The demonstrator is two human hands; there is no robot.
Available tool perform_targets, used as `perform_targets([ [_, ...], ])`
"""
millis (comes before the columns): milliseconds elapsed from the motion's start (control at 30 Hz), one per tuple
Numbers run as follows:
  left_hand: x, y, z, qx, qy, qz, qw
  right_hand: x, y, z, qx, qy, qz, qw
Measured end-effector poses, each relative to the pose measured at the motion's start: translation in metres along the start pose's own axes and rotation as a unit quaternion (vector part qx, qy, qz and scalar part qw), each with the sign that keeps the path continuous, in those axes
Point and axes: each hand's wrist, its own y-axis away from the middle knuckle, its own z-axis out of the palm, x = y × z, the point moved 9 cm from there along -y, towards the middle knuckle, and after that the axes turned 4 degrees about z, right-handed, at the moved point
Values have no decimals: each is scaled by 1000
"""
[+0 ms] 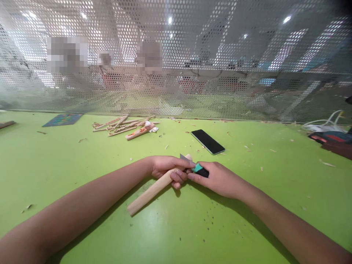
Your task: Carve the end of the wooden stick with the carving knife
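A pale wooden stick (150, 193) slants from the lower left up to my left hand (172, 170), whose fingers are wrapped round its upper part. My right hand (217, 178) is closed on a utility knife (202, 170) with a black and teal handle. The knife's grey blade points up and left, close to the rounded far end of the stick. My left thumb lies beside the knife's front, and the two hands are close together. Whether the blade touches the wood cannot be made out.
On the green table (110, 234), a black phone (208, 141) lies beyond my hands. Wood strips (123, 126) are piled at the back left near a flat card (62, 120). White cables (326, 123) lie far right. A perforated screen (176, 91) stands behind; blurred people show through.
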Motion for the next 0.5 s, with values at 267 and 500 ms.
perform_targets([
  [267, 1, 0, 1, -8, 6, 5, 1000, 1, 0, 0, 0, 2, 1, 1000],
  [500, 1, 0, 1, -12, 10, 7, 1000, 2, 0, 1, -1, 3, 1, 1000],
])
